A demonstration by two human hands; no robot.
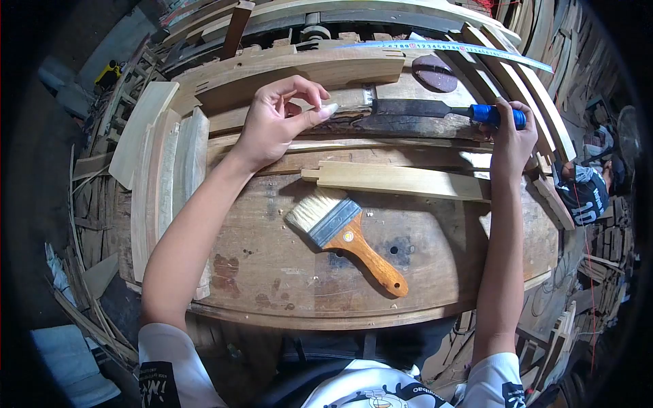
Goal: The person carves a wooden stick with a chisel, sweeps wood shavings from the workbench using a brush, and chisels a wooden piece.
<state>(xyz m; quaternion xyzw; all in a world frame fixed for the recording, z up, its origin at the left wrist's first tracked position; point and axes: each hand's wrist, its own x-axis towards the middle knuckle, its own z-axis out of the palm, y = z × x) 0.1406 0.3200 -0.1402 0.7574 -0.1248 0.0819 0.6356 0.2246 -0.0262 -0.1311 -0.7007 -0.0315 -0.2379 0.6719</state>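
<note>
My right hand (511, 132) is wrapped round the blue handle of a chisel (411, 108), whose flat dark blade points left over a dark, rough-edged wood piece. To the left of the blade tip, my left hand (275, 122) has its thumb and curled fingers close together; what they hold, if anything, is too small to name. Below the hands a pale wood piece with a tenon end (401, 182) lies across the bench. A wide brush (343, 234) with pale bristles and a wooden handle rests in front of it.
The wooden workbench (258, 292) bears a thick board (299, 76) at the back, upright pale pieces (153, 177) at the left and long strips (524, 88) at the right. A steel ruler (442, 46) and a round disc (435, 73) lie behind the chisel. Another person (586, 194) is at the far right.
</note>
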